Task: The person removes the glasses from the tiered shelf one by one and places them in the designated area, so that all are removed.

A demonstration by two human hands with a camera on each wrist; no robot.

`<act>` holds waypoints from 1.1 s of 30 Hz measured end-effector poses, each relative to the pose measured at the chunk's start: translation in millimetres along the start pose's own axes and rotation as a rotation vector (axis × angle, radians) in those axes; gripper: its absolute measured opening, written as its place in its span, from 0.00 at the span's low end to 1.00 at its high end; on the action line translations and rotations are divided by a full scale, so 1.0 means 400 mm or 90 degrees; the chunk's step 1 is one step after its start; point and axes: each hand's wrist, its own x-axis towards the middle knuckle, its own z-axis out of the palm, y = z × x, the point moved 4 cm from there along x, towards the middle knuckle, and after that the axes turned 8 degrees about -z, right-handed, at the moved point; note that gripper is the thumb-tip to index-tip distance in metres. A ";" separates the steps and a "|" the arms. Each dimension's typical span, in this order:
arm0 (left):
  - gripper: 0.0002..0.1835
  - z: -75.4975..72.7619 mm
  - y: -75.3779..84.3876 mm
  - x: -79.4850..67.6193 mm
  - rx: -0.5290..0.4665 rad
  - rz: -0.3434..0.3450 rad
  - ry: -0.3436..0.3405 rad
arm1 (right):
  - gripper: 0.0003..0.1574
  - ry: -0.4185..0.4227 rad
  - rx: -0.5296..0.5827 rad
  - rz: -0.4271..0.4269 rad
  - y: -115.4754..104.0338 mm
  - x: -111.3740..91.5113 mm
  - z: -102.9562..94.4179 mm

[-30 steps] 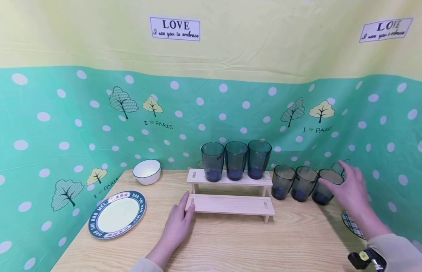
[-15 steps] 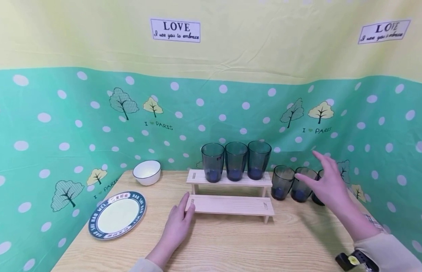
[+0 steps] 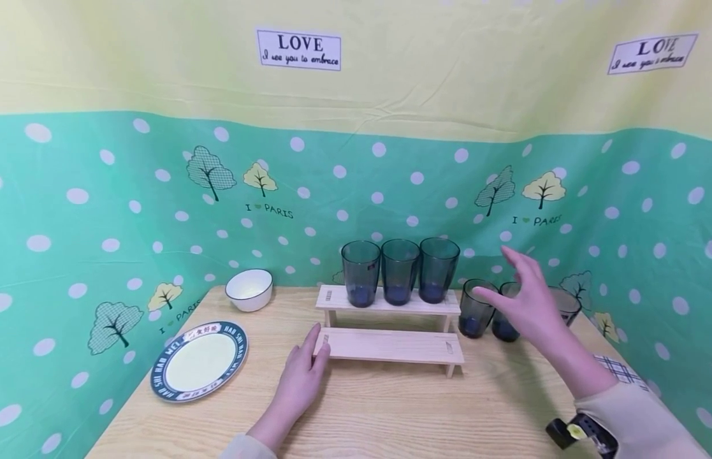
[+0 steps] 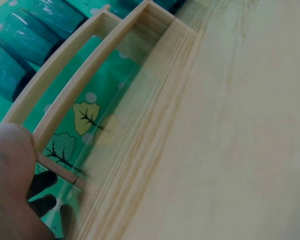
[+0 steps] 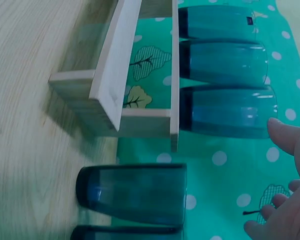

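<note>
Three tall blue-grey drinking glasses [image 3: 398, 274] stand in a row on the upper tier of a two-tier wooden rack [image 3: 384, 345]. To the right of the rack, shorter dark glasses [image 3: 475, 315] stand on the table. My right hand [image 3: 533, 309] hovers in front of them, thumb and fingers spread wide with nothing between. It partly hides the middle and right glasses. In the right wrist view, its thumb [image 5: 285, 134] overlaps the rim of the nearest upper-tier glass [image 5: 227, 111]. My left hand [image 3: 301, 379] touches the lower tier's left end with thumb and relaxed fingers.
A white bowl [image 3: 249, 291] stands at the back left of the wooden table [image 3: 390, 414]. A blue-rimmed plate [image 3: 234, 357] lies in front of it. Near the right edge is a checked item [image 3: 619, 371], partly behind my right forearm. Patterned cloth [image 3: 378, 191] hangs close behind.
My right hand has moved left from the rightmost short glass, across the row toward the rack. The left hand and the glasses have stayed in place.
</note>
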 end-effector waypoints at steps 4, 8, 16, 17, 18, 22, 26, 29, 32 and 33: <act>0.34 0.000 -0.001 0.000 0.000 -0.001 0.000 | 0.72 -0.008 0.034 -0.010 -0.021 0.009 0.018; 0.34 0.000 -0.001 0.001 -0.001 0.007 0.001 | 0.72 -0.016 0.059 -0.018 -0.040 0.020 0.039; 0.34 0.002 -0.004 0.003 -0.001 0.011 0.001 | 0.69 -0.030 0.084 -0.022 -0.066 0.047 0.079; 0.34 0.001 -0.004 0.003 -0.001 0.010 0.002 | 0.69 -0.031 0.088 -0.019 -0.068 0.050 0.083; 0.34 0.000 -0.004 0.003 -0.001 0.009 0.003 | 0.68 -0.033 0.091 -0.014 -0.070 0.053 0.088; 0.34 -0.001 -0.004 0.002 0.001 0.008 0.005 | 0.68 -0.042 0.111 0.000 -0.078 0.066 0.107; 0.34 -0.001 -0.003 0.002 0.001 0.009 0.005 | 0.70 -0.046 0.128 0.006 -0.081 0.081 0.124; 0.34 0.000 -0.003 0.002 0.002 0.007 0.006 | 0.70 -0.052 0.141 0.007 -0.081 0.093 0.136; 0.34 0.000 -0.002 0.003 0.003 0.003 0.005 | 0.69 -0.059 0.147 0.015 -0.078 0.103 0.147; 0.34 0.000 -0.002 0.003 0.002 0.003 0.005 | 0.69 -0.061 0.145 0.019 -0.076 0.106 0.150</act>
